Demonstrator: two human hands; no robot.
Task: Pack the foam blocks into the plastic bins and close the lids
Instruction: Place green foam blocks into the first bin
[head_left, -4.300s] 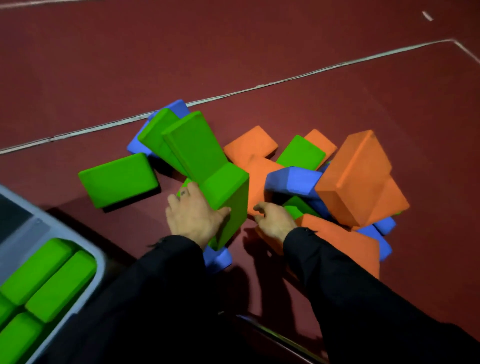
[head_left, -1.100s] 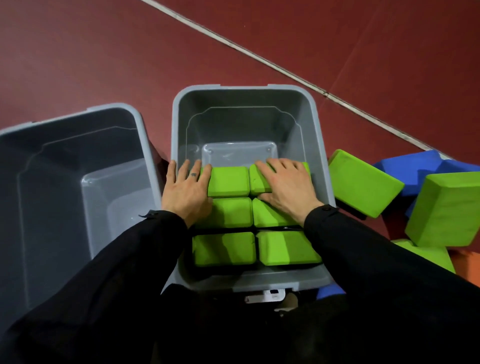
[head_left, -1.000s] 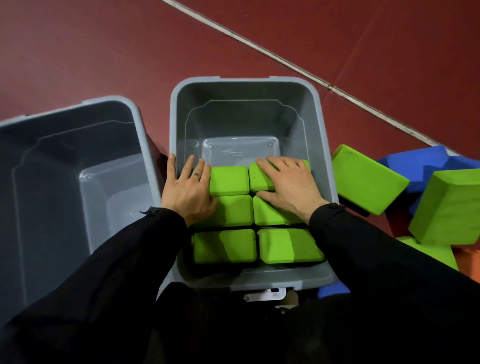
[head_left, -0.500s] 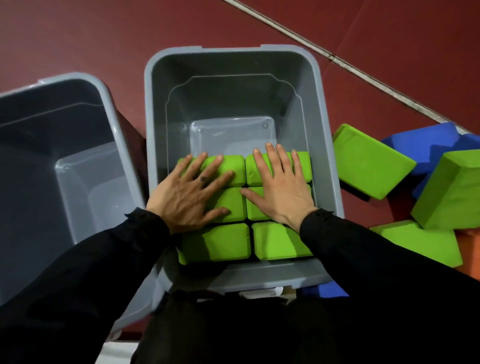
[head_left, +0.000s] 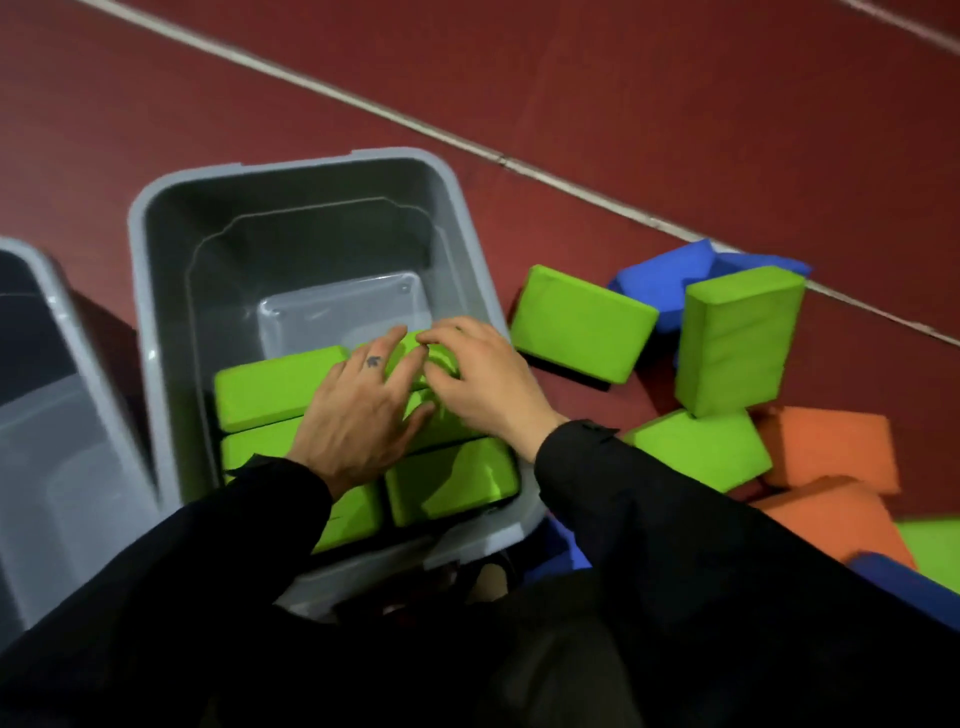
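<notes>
Dark red sports floor (head_left: 649, 104) with a white painted line (head_left: 467, 145) running diagonally across it. On it sits a grey rectangular plastic bin (head_left: 291, 171), lid off, long axis pointing away from the person; a second grey plastic bin (head_left: 47, 395) stands just left of it, touching or nearly so, and it shows nothing inside in the part visible. No lids in view.

The near half of the first bin holds a layer of green foam blocks packed in two columns (head_left: 280, 384); the far half shows bare bin floor. Loose pile lies on the floor to the right of the bin — a flat green foam block (head_left: 582, 325) just beside the bin wall, an upright green foam block (head_left: 737, 343) further right, blue foam blocks (head_left: 660, 275) behind, orange foam blocks (head_left: 826, 447) nearer the person.

Left hand (head_left: 358, 410) lies flat with fingers spread, pressing on the packed blocks. Right hand (head_left: 483, 379) rests next to it with fingers curled onto the far right block — blurred, so pinching or merely pressing, cannot tell. Fingertips of both nearly meet.

Judgement: seating step finishing, task early. Next blocks lie to the right, so the right hand is nearer; the flat green one is the closest reach.
</notes>
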